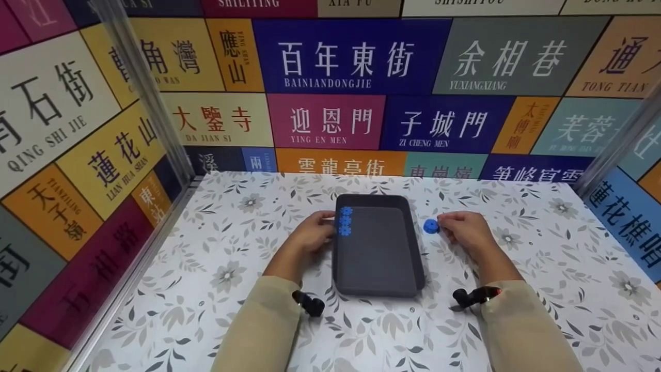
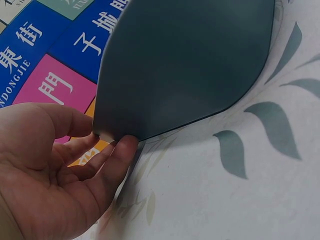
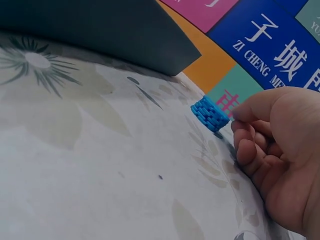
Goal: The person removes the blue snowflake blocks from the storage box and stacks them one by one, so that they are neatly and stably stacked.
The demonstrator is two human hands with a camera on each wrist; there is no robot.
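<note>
A dark grey rectangular tray lies on the table. Along its inner left side, near the far corner, runs a short line of small blue flower-shaped pieces. My left hand holds the tray's left side; in the left wrist view, thumb and fingers pinch its edge. Right of the tray, my right hand has thumb and forefinger together at the side of a small blue stack. From the right wrist, that stack shows thin toothed layers and leans slightly. Its contact with the fingertips is partly hidden.
A white tablecloth with grey leaves covers the table. Behind it stands a wall of coloured name panels, with another panelled wall on the left. Black wrist cameras sit on both sleeves.
</note>
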